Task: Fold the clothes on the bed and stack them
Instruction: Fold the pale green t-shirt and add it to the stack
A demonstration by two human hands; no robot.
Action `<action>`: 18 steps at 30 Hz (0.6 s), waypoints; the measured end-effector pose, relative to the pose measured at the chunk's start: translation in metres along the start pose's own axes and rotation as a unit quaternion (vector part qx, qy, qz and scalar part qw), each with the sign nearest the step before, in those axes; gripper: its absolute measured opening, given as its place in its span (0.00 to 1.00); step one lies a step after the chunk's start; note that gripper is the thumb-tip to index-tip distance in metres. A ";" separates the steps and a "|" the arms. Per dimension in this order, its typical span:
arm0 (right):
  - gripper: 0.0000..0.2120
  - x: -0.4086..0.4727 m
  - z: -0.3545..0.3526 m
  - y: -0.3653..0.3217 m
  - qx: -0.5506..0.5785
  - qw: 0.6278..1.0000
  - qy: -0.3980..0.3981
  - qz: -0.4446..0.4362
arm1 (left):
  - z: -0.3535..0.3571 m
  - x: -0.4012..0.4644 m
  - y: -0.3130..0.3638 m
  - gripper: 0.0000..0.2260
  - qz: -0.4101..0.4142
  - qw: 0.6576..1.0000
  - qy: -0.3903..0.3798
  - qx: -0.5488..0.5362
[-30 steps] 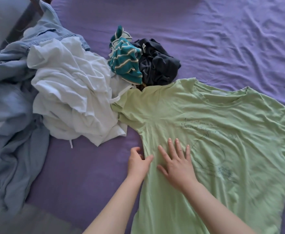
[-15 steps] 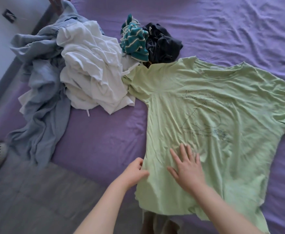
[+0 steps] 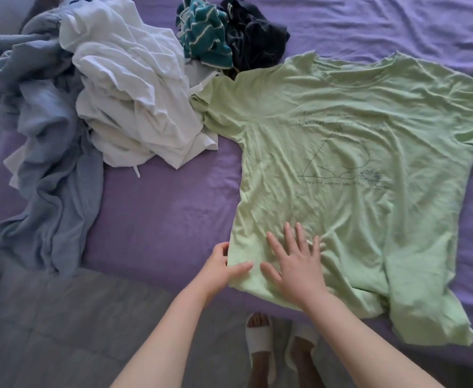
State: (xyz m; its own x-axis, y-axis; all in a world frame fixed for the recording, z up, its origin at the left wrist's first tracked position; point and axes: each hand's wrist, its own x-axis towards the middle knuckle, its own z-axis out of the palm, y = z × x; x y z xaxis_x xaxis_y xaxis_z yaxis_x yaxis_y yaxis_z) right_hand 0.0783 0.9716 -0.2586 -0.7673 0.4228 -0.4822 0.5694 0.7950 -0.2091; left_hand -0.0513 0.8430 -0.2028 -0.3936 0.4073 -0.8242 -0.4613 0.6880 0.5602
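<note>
Sliding down to the hem now: right hand [image 3: 297, 264] flat and open on the green T-shirt [image 3: 341, 163], left hand [image 3: 220, 266] pinching its lower side edge. Shirt's spread on the bed [image 3: 159, 208]; folding looks next.

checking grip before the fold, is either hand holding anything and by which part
The left hand pinches the green t-shirt at its left side edge near the hem. The right hand lies flat on it, gripping nothing.
</note>
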 end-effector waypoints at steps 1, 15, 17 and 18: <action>0.33 -0.001 0.001 0.000 0.001 1.000 0.001 0.006 | -0.001 -0.003 -0.002 0.22 -0.007 0.999 -0.043 -0.005; 0.29 -0.052 0.004 -0.001 0.039 0.997 -0.043 0.058 | -0.016 -0.020 -0.037 0.17 -0.025 0.954 0.154 0.257; 0.27 -0.066 -0.001 0.011 0.040 0.998 -0.040 0.040 | -0.012 -0.019 -0.038 0.16 -0.024 0.911 0.201 0.360; 0.26 -0.073 -0.004 0.018 0.050 0.998 -0.025 0.036 | -0.008 -0.019 -0.038 0.17 0.004 0.891 0.223 0.396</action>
State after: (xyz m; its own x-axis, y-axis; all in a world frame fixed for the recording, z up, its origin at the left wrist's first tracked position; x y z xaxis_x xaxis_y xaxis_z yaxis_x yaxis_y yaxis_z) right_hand 0.1434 0.9565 -0.2236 -0.7091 0.4534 -0.5400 0.6510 0.7153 -0.2542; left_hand -0.0326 0.8048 -0.2080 -0.7524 0.2571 -0.6065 0.1800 0.9659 0.1862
